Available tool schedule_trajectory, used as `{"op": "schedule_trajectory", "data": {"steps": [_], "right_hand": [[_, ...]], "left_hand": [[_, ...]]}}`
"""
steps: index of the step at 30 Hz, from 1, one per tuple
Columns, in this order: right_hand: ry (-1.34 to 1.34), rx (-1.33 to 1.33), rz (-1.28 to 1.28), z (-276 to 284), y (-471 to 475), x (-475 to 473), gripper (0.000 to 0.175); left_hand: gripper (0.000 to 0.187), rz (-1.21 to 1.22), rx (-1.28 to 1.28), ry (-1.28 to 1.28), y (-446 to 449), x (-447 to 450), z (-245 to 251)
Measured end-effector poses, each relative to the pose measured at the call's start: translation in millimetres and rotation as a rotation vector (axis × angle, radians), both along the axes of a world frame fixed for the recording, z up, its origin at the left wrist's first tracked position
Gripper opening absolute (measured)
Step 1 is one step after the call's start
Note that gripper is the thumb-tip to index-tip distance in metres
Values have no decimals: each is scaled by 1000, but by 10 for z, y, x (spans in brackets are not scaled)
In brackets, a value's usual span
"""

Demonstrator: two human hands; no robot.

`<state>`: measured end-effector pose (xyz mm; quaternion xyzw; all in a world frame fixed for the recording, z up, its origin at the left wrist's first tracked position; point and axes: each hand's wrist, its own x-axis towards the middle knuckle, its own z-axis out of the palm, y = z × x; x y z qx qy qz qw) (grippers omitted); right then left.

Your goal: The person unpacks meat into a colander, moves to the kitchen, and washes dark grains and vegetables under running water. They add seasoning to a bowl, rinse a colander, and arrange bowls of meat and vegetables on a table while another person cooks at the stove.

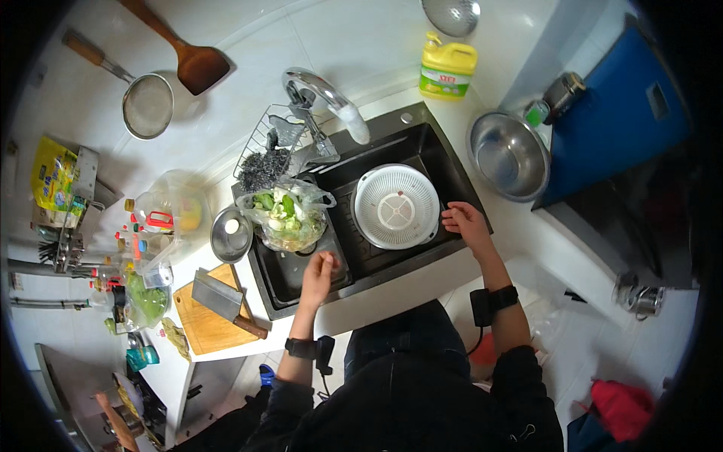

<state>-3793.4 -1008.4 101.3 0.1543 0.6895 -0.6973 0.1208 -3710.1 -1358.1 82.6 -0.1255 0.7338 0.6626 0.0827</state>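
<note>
A white plastic colander basket [395,206] sits in the large basin of the black double sink [361,271], with small reddish bits inside it. To its right hovers my right hand [467,226], fingers slightly spread and holding nothing. My left hand [319,277] is loosely curled over the small basin, near the divider; whether its fingers meet is hidden. Just beyond it, a clear plastic bag [296,234] of leafy green vegetables rests over the small basin. The chrome faucet [333,101] stands behind the sink, its spout above the back rim.
A cleaver [217,295] lies on a wooden cutting board [209,333] at left. Nearby stands a small steel bowl [230,248] holding a white round item. At right are a large steel bowl [508,155] and yellow detergent jug [447,68]. Another person's arm [118,421] reaches over pans at lower left.
</note>
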Motion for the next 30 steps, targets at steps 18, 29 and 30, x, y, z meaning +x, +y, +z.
{"op": "schedule_trajectory", "data": {"steps": [18,29,30], "right_hand": [[-318,972,538,-1736,8,-1403,52],[-318,1032,558,-1992,-50,-1281,71],[-301,1066,508,-2015,-42,-1252,72]], "left_hand": [[15,5,-1220,366,352,-2038,195],[25,-28,-1176,138,418,-2019,363],[25,-22,-1165,143,412,-2012,356]]}}
